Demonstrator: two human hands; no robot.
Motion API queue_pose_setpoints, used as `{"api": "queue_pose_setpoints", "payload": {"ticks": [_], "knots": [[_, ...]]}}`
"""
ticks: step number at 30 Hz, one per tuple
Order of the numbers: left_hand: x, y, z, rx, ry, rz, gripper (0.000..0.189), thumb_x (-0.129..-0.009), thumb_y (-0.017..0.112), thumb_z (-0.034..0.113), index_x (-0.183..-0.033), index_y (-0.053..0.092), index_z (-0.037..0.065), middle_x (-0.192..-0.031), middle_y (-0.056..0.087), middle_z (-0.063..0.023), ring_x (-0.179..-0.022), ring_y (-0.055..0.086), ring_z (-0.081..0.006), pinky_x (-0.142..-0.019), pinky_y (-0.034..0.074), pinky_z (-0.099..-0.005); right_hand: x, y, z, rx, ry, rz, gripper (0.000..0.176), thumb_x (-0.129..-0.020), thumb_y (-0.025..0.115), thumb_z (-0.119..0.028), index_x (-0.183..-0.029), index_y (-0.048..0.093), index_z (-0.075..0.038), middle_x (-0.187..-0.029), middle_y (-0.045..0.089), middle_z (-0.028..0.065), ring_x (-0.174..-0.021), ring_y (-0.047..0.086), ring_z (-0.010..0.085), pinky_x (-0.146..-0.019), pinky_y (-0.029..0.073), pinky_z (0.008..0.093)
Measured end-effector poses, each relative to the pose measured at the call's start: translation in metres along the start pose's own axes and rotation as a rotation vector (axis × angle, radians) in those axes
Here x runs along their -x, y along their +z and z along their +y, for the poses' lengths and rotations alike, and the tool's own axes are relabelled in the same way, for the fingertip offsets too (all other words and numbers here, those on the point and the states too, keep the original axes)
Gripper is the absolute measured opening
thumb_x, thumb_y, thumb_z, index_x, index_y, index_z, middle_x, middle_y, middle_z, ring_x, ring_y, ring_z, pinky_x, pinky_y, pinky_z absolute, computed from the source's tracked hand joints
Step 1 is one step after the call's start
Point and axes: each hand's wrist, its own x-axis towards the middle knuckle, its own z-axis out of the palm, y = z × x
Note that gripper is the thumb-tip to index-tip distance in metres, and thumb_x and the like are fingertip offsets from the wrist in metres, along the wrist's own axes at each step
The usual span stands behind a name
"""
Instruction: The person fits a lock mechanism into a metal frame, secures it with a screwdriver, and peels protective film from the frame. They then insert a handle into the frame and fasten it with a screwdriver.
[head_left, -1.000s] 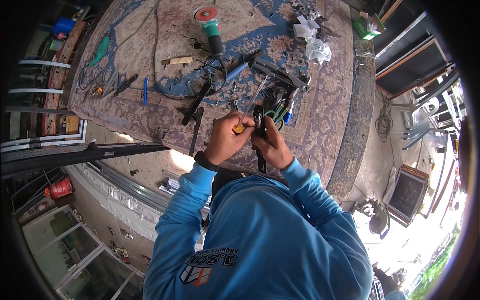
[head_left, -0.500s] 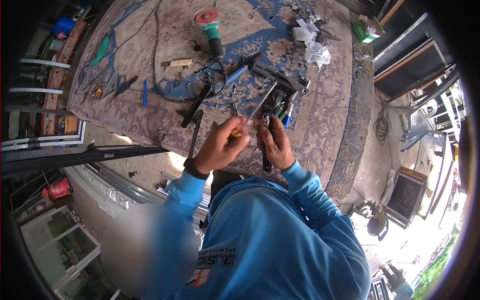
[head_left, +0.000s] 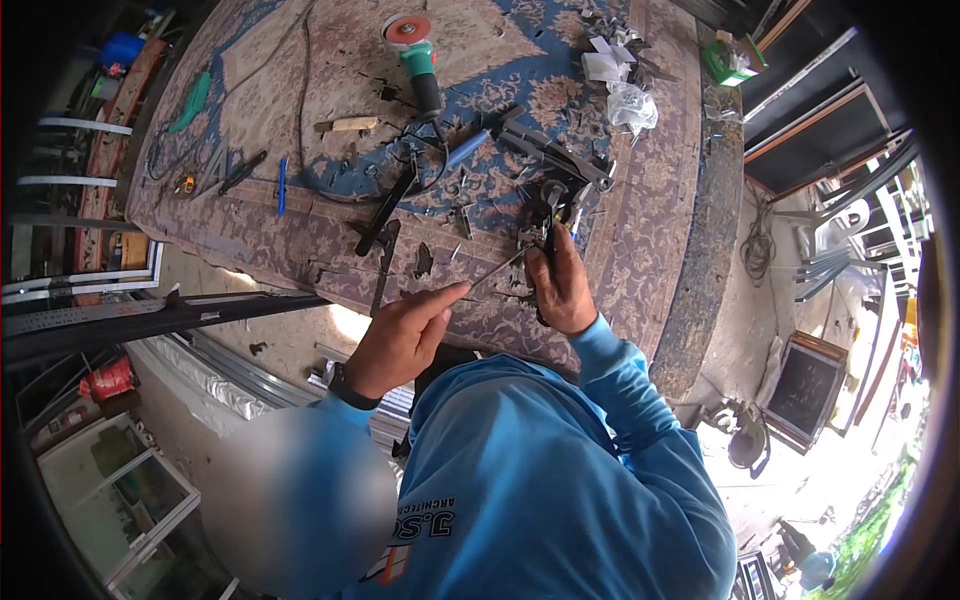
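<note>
My left hand (head_left: 405,335) is closed around a screwdriver, its handle mostly hidden in the palm. The thin metal shaft (head_left: 495,270) slants up and right, its tip end at a small dark metal fitting (head_left: 530,236). My right hand (head_left: 564,290) grips that fitting between thumb and fingers, and part of it is hidden behind them. Just beyond the right hand lie a dark tool (head_left: 554,190) and dark metal profiles (head_left: 550,152) on the carpet-covered table (head_left: 650,230).
An angle grinder (head_left: 424,85) with an orange disc lies at the back, its cable looping left. Nearby are a wooden-handled tool (head_left: 350,124), a black bar (head_left: 388,210), a blue pen (head_left: 282,186), loose screws and a plastic bag (head_left: 631,107). A green box (head_left: 733,62) stands at the back right.
My left hand has moved down and left, and the screwdriver now lies at a lower slant. My right hand, still on the fitting, has shifted slightly.
</note>
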Motion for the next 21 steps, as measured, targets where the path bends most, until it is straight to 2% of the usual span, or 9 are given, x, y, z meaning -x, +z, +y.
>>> {"api": "queue_pose_setpoints", "payload": {"ticks": [5, 8, 10, 13, 14, 17, 18, 19, 21], "knots": [[-0.002, 0.001, -0.003, 0.015, -0.004, -0.036, 0.038, -0.106, 0.057, 0.004, -0.144, 0.062, 0.003, -0.122, 0.074, -0.0199, -0.098, 0.076, -0.0295, -0.084, 0.061, -0.0388, -0.004, -0.005, -0.018, 0.044, -0.078, -0.026, 0.049, -0.106, 0.059, -0.007, -0.149, 0.042, 0.007, -0.132, 0.059, 0.0285, -0.116, 0.064, 0.0406, -0.101, 0.051, 0.0417], [-0.003, -0.007, -0.009, 0.213, -0.176, -0.183, 0.039, -0.108, 0.055, 0.006, -0.147, 0.059, 0.004, -0.108, 0.076, -0.0142, -0.08, 0.073, -0.0186, -0.071, 0.06, -0.033, -0.008, -0.007, -0.008, 0.333, -0.456, 0.075, 0.05, -0.104, 0.06, -0.004, -0.149, 0.042, 0.005, -0.131, 0.058, 0.0291, -0.114, 0.063, 0.0468, -0.096, 0.053, 0.0457], [-0.002, -0.008, -0.019, 0.505, -0.376, -0.291, 0.04, -0.11, 0.052, 0.007, -0.149, 0.057, 0.004, -0.098, 0.074, -0.0101, -0.071, 0.068, -0.0117, -0.064, 0.058, -0.0279, -0.009, -0.013, -0.022, 0.358, -0.404, -0.006, 0.051, -0.102, 0.061, -0.003, -0.149, 0.043, 0.004, -0.129, 0.056, 0.0289, -0.112, 0.062, 0.0491, -0.093, 0.054, 0.0483], [-0.004, -0.011, -0.028, 0.982, -0.593, -0.389, 0.041, -0.112, 0.049, 0.009, -0.153, 0.053, 0.005, -0.093, 0.072, -0.0077, -0.071, 0.067, -0.0084, -0.063, 0.055, -0.0229, -0.013, -0.022, -0.031, 0.37, -0.33, -0.133, 0.054, -0.101, 0.063, -0.002, -0.15, 0.042, 0.005, -0.128, 0.056, 0.0301, -0.111, 0.061, 0.0501, -0.095, 0.053, 0.0482], [-0.003, -0.01, -0.029, 0.992, -0.613, -0.374, 0.04, -0.11, 0.053, 0.008, -0.15, 0.056, 0.003, -0.095, 0.074, -0.009, -0.071, 0.067, -0.0103, -0.064, 0.056, -0.0238, -0.014, -0.024, -0.032, 0.37, -0.306, -0.176, 0.055, -0.101, 0.063, -0.002, -0.151, 0.042, 0.006, -0.128, 0.056, 0.0307, -0.111, 0.062, 0.0501, -0.097, 0.053, 0.0475], [0.003, 0.018, -0.029, 0.398, -0.281, -0.107, 0.036, -0.106, 0.059, 0.006, -0.142, 0.064, 0.003, -0.097, 0.077, -0.0115, -0.073, 0.072, -0.0145, -0.067, 0.058, -0.0273, -0.016, -0.024, -0.035, 0.373, -0.311, -0.185, 0.054, -0.101, 0.063, -0.002, -0.151, 0.043, 0.005, -0.129, 0.055, 0.0307, -0.111, 0.062, 0.0501, -0.097, 0.053, 0.0481], [0.003, 0.026, -0.025, 0.123, -0.11, 0.038, 0.032, -0.103, 0.064, 0.004, -0.134, 0.07, 0.001, -0.099, 0.079, -0.0145, -0.08, 0.076, -0.0176, -0.073, 0.06, -0.03, -0.017, -0.024, -0.035, 0.385, -0.319, -0.178, 0.053, -0.101, 0.063, -0.003, -0.15, 0.043, 0.005, -0.128, 0.056, 0.0302, -0.111, 0.062, 0.0505, -0.094, 0.053, 0.0494], [0.002, 0.028, -0.013, -0.039, -0.085, 0.091, 0.03, -0.102, 0.065, 0.003, -0.132, 0.071, 0.0, -0.1, 0.08, -0.0166, -0.087, 0.078, -0.0176, -0.076, 0.06, -0.0312, -0.018, -0.025, -0.036, 0.396, -0.329, -0.17, 0.053, -0.101, 0.064, -0.004, -0.149, 0.044, 0.004, -0.126, 0.056, 0.0297, -0.111, 0.062, 0.0509, -0.092, 0.054, 0.0507], [0.004, 0.041, -0.021, -0.086, -0.017, 0.162, 0.032, -0.103, 0.064, 0.004, -0.135, 0.069, 0.0, -0.101, 0.08, -0.0146, -0.083, 0.077, -0.0174, -0.073, 0.059, -0.0302, -0.02, -0.024, -0.035, 0.429, -0.374, -0.156, 0.052, -0.101, 0.066, -0.007, -0.147, 0.045, 0.004, -0.123, 0.059, 0.0293, -0.111, 0.063, 0.0512, -0.089, 0.055, 0.0523]]}}
